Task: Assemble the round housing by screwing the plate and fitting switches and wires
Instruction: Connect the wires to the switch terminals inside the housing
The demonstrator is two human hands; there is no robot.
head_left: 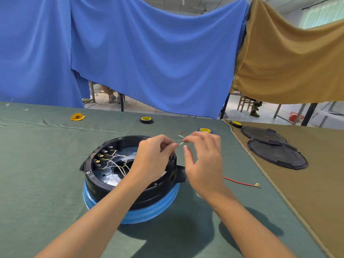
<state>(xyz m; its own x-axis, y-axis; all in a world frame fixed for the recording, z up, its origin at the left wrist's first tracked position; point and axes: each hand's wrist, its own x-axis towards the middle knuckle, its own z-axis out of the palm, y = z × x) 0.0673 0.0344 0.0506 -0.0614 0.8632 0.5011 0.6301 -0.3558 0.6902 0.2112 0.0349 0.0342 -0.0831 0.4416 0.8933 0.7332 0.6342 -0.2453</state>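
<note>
Round black housing (104,190) sits open side up on a blue ring base (149,211), near the middle of the green-clothed tabletop (37,164). Row of switches (101,156) with brass tabs lines its left inner wall; thin white leads (119,162) loop from them toward the centre.

Both hands are raised over the housing's far right rim. Left hand (152,157) pinches one end of a short white wire (180,143) between thumb and fingertips, its other fingers curled. Right hand (204,164) meets the wire's other end with its fingertips, thumb just below, in what looks like a pinch. A further bit of white wire with a small brass tip (182,132) shows just above the fingers; whether it joins the held piece is unclear.

Right of the housing, a red wire (240,182) with a yellow ring end lies on the cloth. Farther back: three tape rolls (146,120) (204,130) (236,124), and a crumpled yellow scrap (77,116) at far left.

On the adjoining tan cloth (316,202), two round black covers (263,135) (277,155) lie flat, overlapping. Blue drape (149,53) and tan drape (288,62) hang behind.
</note>
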